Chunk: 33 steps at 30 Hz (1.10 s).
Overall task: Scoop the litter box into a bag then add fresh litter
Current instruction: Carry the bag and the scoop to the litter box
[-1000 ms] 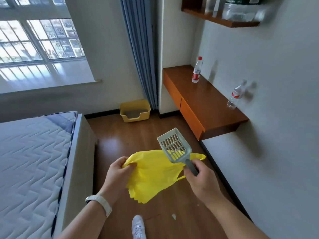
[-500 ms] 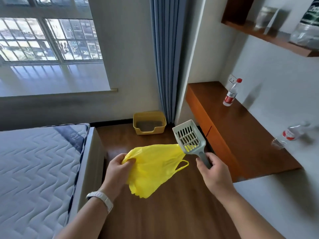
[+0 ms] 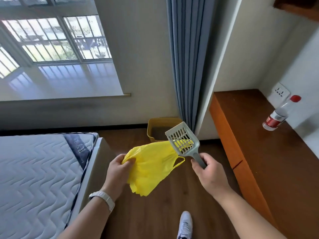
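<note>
mattress (image 3: pixel 34 173) lower left | window (image 3: pixel 51 37) upper left | litter box (image 3: pixel 159 129) centre, on floor (image 3: pixel 155 213) below curtain (image 3: pixel 186 57) | desk (image 3: pixel 269 144) right, bottle (image 3: pixel 279 113) on it | bag (image 3: pixel 151 166) left of scoop (image 3: pixel 183 143), before box

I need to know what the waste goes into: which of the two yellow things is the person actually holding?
The crumpled yellow plastic bag, gripped in the left hand. The other, the yellow litter box, sits untouched on the floor by the curtain.
</note>
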Available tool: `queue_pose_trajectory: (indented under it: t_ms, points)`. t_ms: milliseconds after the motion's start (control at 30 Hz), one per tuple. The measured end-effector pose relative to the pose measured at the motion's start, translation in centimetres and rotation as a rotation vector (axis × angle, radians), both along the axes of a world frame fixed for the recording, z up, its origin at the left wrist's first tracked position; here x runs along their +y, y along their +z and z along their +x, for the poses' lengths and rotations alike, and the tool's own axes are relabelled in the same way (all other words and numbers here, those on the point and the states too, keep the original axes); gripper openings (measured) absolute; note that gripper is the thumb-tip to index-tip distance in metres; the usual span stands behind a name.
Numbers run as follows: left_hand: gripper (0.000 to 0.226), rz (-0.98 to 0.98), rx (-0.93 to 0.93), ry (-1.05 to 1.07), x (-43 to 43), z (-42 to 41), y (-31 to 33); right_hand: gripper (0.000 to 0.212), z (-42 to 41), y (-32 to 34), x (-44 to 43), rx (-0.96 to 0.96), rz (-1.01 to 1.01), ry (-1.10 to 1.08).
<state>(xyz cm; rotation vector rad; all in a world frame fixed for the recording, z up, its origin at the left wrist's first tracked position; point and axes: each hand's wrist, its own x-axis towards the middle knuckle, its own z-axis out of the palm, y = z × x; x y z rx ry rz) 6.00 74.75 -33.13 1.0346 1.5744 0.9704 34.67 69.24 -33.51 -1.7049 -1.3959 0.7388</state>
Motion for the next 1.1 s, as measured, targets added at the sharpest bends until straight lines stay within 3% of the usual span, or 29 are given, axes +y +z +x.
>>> queue_pose_trajectory:
  t_ms: [233,500,767,933,1100]
  points:
    - [0.005,0.036,0.072,0.032,7.8,4.1,2.0,0.013,4.6,1.2,11.4,0.035,-0.031,0.116]
    - [0.010,-0.023,0.023,0.097,14.1,3.6,1.4,0.015,4.8,-0.8,17.4,0.039,-0.091,0.128]
    - [0.022,-0.054,-0.048,0.080,22.0,2.0,-1.4,0.017,3.3,-1.7,24.1,-0.025,-0.161,0.046]
    - [0.003,-0.082,-0.077,0.047,29.1,-0.3,-3.9,0.022,1.2,-2.3,29.0,-0.033,-0.219,0.004]
    - [0.005,-0.139,-0.076,-0.009,35.1,-2.6,-7.4,0.017,-1.1,-4.1,34.1,-0.043,-0.244,-0.041]
